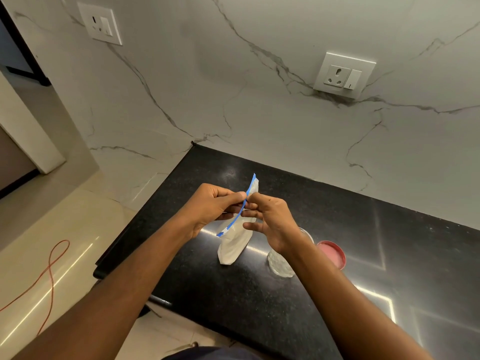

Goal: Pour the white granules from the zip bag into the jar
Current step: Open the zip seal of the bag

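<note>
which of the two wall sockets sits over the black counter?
The right socket plate, on the wall behind the counter; the left socket plate hangs past the counter's end.

Black speckled counter (207, 294), glossy, with streaks of light reflected on it. Zip bag (233, 245) of white granules stands upright, its bottom seemingly resting on the surface. Clear jar (279, 266) stands near the bag, partly hidden. Red lid (332, 253) lies flat just beside the jar.
</note>
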{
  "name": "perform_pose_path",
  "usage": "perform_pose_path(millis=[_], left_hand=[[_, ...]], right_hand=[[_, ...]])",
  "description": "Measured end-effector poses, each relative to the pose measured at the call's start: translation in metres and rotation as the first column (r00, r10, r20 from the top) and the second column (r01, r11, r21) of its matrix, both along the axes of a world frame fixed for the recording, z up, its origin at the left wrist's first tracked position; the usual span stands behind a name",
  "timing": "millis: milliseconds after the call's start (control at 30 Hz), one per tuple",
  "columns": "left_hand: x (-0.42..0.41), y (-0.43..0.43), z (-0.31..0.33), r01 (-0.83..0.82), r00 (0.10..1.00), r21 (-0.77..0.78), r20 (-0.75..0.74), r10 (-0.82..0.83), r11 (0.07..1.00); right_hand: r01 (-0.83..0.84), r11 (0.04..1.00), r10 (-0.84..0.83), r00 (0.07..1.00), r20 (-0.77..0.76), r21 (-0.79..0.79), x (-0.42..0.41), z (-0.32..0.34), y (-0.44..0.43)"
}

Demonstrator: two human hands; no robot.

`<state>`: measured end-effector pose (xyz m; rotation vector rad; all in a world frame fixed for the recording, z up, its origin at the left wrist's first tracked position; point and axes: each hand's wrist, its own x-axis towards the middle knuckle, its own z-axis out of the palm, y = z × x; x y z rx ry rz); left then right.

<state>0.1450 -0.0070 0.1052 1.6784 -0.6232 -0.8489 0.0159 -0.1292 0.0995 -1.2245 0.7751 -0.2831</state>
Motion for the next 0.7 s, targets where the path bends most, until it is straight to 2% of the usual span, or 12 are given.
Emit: perform_pose_path(millis=[267,433,567,700], left_hand=[[0.006,-0.007,0.007,-0.004,0.992,0.094,0.122,-0.008,0.996],[0.009,-0.009,0.012,-0.014,1.0,0.151,0.024,0.01,0.988],[0.008,-0.008,0.013,0.011,1.0,0.14,-0.021,-0.008,0.99],[0.003,-0.011,0.011,0.052,0.997,0.123,-0.056,-0.045,0.991]], right_hand=[[-0.009,0.996,0.005,0.999,-0.044,-0.089,-0.001,0.006,0.0],[-0.001,0.997,-0.003,0.998,-0.063,-0.071,-0.006,0.006,-0.001],[0.031,0.997,-0.035,0.998,-0.053,-0.064,-0.008,0.01,-0.006],[-0.014,0.987,0.0,0.996,-0.088,-0.163,-0.002,0.011,-0.005]])
